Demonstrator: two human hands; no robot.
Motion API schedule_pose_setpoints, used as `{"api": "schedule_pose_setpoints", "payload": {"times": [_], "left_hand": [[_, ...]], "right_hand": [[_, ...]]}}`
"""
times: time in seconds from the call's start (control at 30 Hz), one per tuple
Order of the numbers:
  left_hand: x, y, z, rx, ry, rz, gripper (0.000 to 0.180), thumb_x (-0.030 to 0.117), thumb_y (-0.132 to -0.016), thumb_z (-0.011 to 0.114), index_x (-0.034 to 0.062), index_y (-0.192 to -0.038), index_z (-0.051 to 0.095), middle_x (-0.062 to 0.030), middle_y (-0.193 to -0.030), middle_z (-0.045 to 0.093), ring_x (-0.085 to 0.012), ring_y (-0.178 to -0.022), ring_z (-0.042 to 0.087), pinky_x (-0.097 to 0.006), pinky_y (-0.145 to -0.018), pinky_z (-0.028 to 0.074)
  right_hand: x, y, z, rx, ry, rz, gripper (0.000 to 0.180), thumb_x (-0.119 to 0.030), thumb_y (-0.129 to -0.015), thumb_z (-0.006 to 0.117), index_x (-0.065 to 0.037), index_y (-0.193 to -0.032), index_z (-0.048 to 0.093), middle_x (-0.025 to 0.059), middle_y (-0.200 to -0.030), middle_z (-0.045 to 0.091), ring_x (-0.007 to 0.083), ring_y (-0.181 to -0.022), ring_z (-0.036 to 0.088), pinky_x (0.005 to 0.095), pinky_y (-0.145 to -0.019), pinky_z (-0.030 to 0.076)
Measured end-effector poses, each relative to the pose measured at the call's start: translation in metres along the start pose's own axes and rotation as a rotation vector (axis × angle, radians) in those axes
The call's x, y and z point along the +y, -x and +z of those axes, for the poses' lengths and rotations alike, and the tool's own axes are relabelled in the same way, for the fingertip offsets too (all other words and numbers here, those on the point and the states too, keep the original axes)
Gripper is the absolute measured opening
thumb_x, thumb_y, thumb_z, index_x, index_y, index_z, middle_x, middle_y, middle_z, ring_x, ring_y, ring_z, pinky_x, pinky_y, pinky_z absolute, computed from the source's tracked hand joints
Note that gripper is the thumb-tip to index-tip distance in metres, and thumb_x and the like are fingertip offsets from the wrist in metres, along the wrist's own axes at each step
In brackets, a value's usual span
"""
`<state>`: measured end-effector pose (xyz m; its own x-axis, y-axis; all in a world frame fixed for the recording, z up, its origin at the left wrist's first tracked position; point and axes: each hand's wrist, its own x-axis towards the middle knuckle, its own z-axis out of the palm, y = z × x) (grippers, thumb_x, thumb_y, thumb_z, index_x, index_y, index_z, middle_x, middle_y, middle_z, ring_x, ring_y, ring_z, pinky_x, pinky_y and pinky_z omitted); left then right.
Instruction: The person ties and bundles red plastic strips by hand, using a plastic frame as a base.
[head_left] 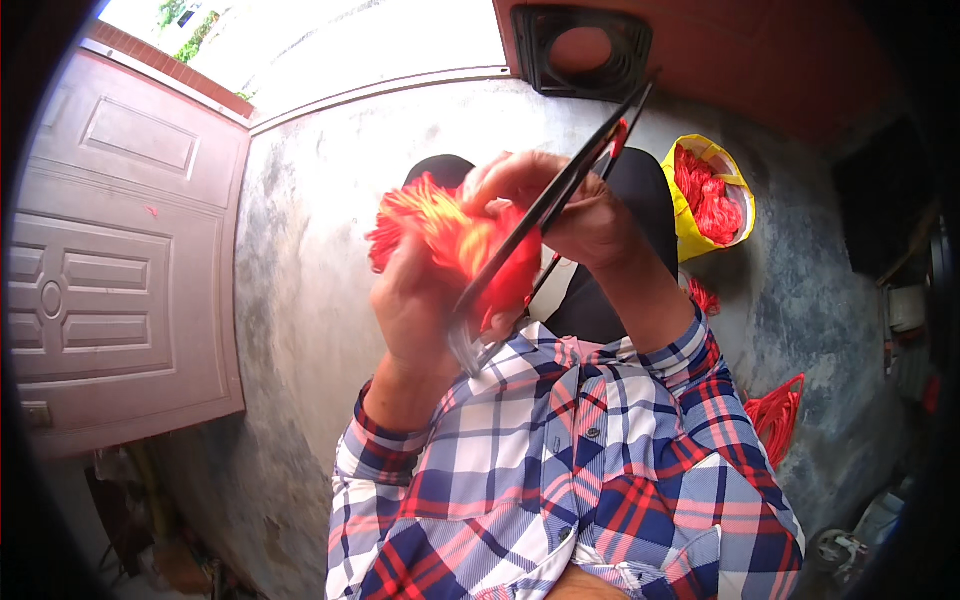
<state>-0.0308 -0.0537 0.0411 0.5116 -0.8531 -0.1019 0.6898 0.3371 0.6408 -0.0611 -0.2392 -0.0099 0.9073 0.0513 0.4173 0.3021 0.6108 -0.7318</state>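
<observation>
Above the lap, left hand (412, 300) grips an orange tassel (450, 232) (raised); right hand (570, 205) clasps black scissors (560, 190).

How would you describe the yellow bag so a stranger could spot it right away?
Start at the grey concrete floor and look just beyond the person's right hand. The yellow bag sits open there, stuffed with red thread. Other red bundles lie loose; only this one is bagged.

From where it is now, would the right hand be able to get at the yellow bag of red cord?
Probably not at once. The right hand is closed around the long dark scissors at the red tassel. The yellow bag sits on the floor beyond the knee, with nothing between, but the hand is occupied.
</observation>
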Motion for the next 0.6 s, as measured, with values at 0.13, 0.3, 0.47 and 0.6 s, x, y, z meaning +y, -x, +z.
{"api": "schedule_pose_setpoints", "payload": {"times": [0.13, 0.3, 0.47, 0.6], "left_hand": [[-0.008, -0.013, 0.011, 0.232, -0.073, 0.337, 0.060, 0.028, -0.088, 0.062, -0.0003, -0.137, 0.043, -0.0205, -0.121, 0.058, -0.0260, -0.085, 0.065, -0.031, -0.073, 0.054], [-0.003, -0.005, -0.037, 0.106, -0.092, 0.193, 0.047, 0.014, -0.084, 0.064, 0.0012, -0.127, 0.052, -0.0126, -0.107, 0.064, -0.0211, -0.083, 0.065, -0.028, -0.063, 0.051], [0.002, -0.016, 0.007, 0.099, 0.092, 0.246, 0.039, 0.011, -0.087, 0.060, -0.0021, -0.123, 0.054, -0.0149, -0.110, 0.066, -0.0252, -0.093, 0.067, -0.035, -0.075, 0.057], [0.007, -0.017, -0.012, 0.126, 0.052, 0.360, 0.043, 0.016, -0.089, 0.060, -0.0036, -0.126, 0.051, -0.0186, -0.116, 0.064, -0.0301, -0.103, 0.066, -0.040, -0.086, 0.056]], "right_hand": [[-0.014, 0.010, 0.007, 0.254, -0.010, -0.001, 0.038, -0.007, -0.082, 0.064, 0.003, -0.118, 0.059, 0.0107, -0.111, 0.065, 0.0184, -0.101, 0.063, 0.0317, -0.094, 0.046], [0.004, 0.033, 0.018, 0.258, 0.194, 0.044, 0.053, 0.000, -0.078, 0.063, -0.002, -0.130, 0.049, 0.0051, -0.106, 0.059, 0.0130, -0.103, 0.057, 0.0292, -0.089, 0.046], [-0.001, 0.029, 0.038, 0.136, 0.528, -0.162, 0.066, 0.006, -0.075, 0.063, -0.007, -0.136, 0.044, 0.0056, -0.109, 0.054, 0.0151, -0.104, 0.056, 0.0292, -0.084, 0.047], [0.006, 0.038, 0.030, 0.084, 0.915, -0.257, 0.070, -0.002, -0.076, 0.071, -0.010, -0.139, 0.041, 0.0101, -0.133, 0.046, 0.0217, -0.113, 0.053, 0.0332, -0.087, 0.047]]}}
